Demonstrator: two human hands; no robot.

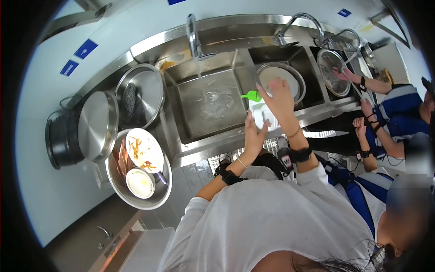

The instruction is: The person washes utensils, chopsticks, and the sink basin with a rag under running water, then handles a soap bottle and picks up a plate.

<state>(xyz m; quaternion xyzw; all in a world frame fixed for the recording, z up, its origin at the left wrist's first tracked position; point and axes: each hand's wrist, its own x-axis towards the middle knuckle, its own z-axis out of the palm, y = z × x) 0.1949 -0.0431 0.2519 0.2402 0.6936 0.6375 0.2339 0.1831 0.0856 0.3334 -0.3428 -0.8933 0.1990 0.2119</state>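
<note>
My left hand [255, 137] grips the near left side of a white compartment tray [258, 112], held over the front of the sink divider. My right hand [280, 102] is above the tray's right side, thumb and fingers apart. A small bright green scoop-like piece [253, 95] is at the tray's far end, close to my right thumb, its thin handle pointing left. Whether the thumb touches it is hard to see. From the faucet [194, 43], water runs into the left sink basin [188, 109].
At left, a steel bowl [168, 188] holds dishes with food scraps, beside a large pan [152, 97] containing a dark scrubber and another steel pot [97, 127]. A round pot [300, 84] sits in the middle basin. Co-workers stand right; one hand [344, 75] reaches to a steel lid [333, 68].
</note>
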